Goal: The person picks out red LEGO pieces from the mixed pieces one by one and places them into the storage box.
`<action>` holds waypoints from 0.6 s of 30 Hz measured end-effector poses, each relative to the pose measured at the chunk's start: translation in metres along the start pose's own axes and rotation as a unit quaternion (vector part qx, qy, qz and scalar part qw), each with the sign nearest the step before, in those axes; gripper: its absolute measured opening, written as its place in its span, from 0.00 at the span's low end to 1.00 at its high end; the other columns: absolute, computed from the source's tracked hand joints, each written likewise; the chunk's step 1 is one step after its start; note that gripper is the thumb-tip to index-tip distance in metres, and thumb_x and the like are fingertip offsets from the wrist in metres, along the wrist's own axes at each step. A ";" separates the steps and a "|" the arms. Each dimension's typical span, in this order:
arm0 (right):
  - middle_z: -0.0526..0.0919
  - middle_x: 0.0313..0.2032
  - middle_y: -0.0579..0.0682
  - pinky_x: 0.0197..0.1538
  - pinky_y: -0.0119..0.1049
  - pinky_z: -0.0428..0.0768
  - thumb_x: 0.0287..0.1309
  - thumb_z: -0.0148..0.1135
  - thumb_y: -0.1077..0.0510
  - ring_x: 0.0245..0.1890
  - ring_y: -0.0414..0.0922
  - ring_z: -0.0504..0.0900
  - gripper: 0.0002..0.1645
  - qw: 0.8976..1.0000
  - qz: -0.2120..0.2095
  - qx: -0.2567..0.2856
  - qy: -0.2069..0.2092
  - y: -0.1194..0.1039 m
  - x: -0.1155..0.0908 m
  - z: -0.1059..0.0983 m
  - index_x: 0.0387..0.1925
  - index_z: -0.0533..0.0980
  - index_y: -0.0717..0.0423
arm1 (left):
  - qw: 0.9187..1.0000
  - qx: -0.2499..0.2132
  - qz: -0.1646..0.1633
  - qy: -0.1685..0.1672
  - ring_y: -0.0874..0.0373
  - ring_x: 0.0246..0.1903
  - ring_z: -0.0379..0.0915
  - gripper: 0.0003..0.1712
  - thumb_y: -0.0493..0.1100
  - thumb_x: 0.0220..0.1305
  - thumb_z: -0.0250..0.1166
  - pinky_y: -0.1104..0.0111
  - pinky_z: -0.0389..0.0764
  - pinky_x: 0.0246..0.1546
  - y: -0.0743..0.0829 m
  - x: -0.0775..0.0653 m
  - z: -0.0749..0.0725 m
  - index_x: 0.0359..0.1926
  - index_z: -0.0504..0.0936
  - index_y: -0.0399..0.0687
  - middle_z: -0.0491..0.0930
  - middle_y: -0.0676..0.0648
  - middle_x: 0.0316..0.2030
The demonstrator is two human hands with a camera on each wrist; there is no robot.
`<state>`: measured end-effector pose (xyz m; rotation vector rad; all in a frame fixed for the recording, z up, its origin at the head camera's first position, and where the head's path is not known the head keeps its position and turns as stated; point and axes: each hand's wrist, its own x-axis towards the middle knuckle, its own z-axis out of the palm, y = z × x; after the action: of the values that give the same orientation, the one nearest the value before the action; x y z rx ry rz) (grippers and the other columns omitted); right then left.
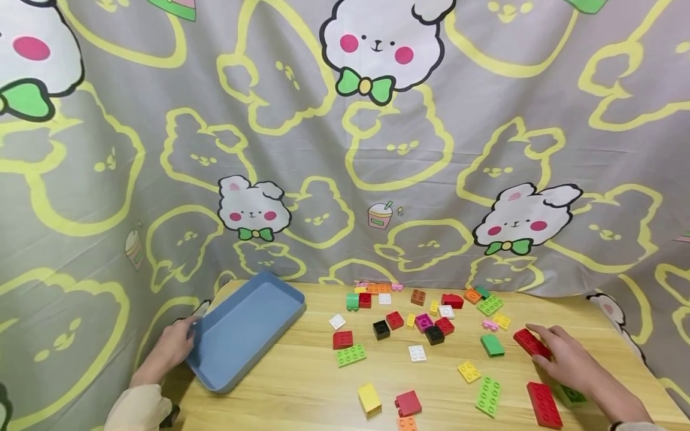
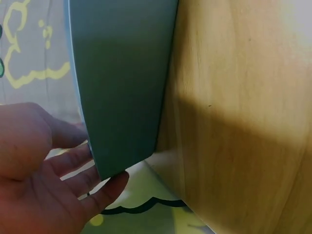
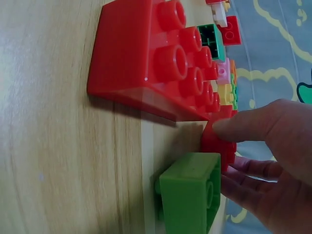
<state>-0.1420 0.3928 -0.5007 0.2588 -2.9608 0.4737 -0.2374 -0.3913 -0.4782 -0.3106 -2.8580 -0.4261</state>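
Note:
My left hand (image 1: 173,345) grips the near left side of a blue-grey tray (image 1: 226,382); the left wrist view shows its fingers around the tray wall (image 2: 122,97). On the right, my right hand (image 1: 566,356) holds a long red building brick (image 1: 530,342) between thumb and fingers. That brick (image 3: 214,141) is partly hidden by the thumb in the right wrist view. Closer to me lies another long red brick (image 1: 544,405), studs up. Beside it, partly under the right forearm, is a green brick (image 1: 571,395), which lies tipped in the right wrist view.
Many loose bricks cover the table (image 1: 302,371) from middle to right, among them a lime brick (image 1: 488,396), a yellow one (image 1: 369,400) and a dark green one (image 1: 492,345). A patterned cloth (image 1: 377,137) hangs behind the table and along both sides.

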 end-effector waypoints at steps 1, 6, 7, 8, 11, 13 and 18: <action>0.76 0.36 0.60 0.29 0.45 0.80 0.43 0.73 0.65 0.31 0.49 0.75 0.36 1.000 -0.002 -0.001 -0.001 0.001 0.001 0.000 0.57 0.73 0.71 | 1.000 0.000 0.003 0.001 0.33 0.34 0.77 0.20 0.22 0.51 0.56 0.43 0.78 0.33 -0.001 -0.001 0.000 0.48 0.79 0.26 0.81 0.27 0.37; 0.76 0.34 0.59 0.28 0.44 0.79 0.40 0.70 0.68 0.28 0.48 0.73 0.35 1.000 -0.001 -0.012 -0.016 0.003 0.003 -0.001 0.57 0.74 0.67 | 1.000 -0.009 0.024 0.004 0.42 0.30 0.78 0.20 0.19 0.42 0.56 0.47 0.79 0.29 0.005 -0.004 0.002 0.37 0.82 0.35 0.82 0.39 0.29; 0.75 0.33 0.58 0.28 0.44 0.79 0.40 0.70 0.68 0.28 0.48 0.73 0.35 1.000 0.000 -0.015 -0.020 0.003 0.003 -0.001 0.56 0.74 0.66 | 1.000 -0.009 0.029 0.006 0.42 0.30 0.78 0.19 0.19 0.42 0.56 0.48 0.79 0.29 0.008 -0.004 0.003 0.35 0.82 0.36 0.82 0.40 0.28; 0.76 0.33 0.58 0.29 0.44 0.79 0.40 0.70 0.68 0.29 0.48 0.73 0.35 1.000 0.003 -0.016 -0.026 0.003 0.002 -0.002 0.56 0.75 0.65 | 0.999 -0.009 0.032 0.007 0.43 0.29 0.78 0.18 0.19 0.43 0.57 0.48 0.79 0.29 0.011 -0.005 0.003 0.33 0.82 0.37 0.82 0.41 0.27; 0.75 0.33 0.57 0.29 0.44 0.79 0.41 0.70 0.68 0.29 0.48 0.73 0.34 0.999 0.007 -0.014 -0.042 0.002 0.003 -0.004 0.57 0.76 0.62 | 1.000 -0.009 0.030 0.004 0.47 0.27 0.77 0.14 0.21 0.45 0.59 0.51 0.80 0.28 0.021 -0.006 0.003 0.29 0.82 0.40 0.82 0.44 0.26; 0.75 0.33 0.56 0.29 0.43 0.78 0.41 0.70 0.67 0.29 0.48 0.73 0.34 0.999 0.010 -0.010 -0.049 0.000 0.005 -0.004 0.57 0.76 0.62 | 1.000 -0.010 0.028 0.001 0.49 0.26 0.78 0.13 0.21 0.44 0.60 0.53 0.81 0.28 0.028 -0.008 0.002 0.27 0.82 0.40 0.82 0.45 0.25; 0.75 0.33 0.56 0.27 0.41 0.77 0.42 0.70 0.65 0.28 0.47 0.72 0.34 0.999 0.011 -0.001 -0.049 -0.006 0.008 -0.005 0.56 0.76 0.62 | 0.999 -0.021 0.037 -0.027 0.52 0.26 0.81 0.13 0.22 0.43 0.62 0.54 0.83 0.33 0.045 -0.012 0.001 0.32 0.84 0.35 0.84 0.45 0.25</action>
<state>-0.1479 0.3879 -0.4935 0.2570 -3.0631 0.4740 -0.2153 -0.3507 -0.4703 -0.4396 -2.8828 -0.4707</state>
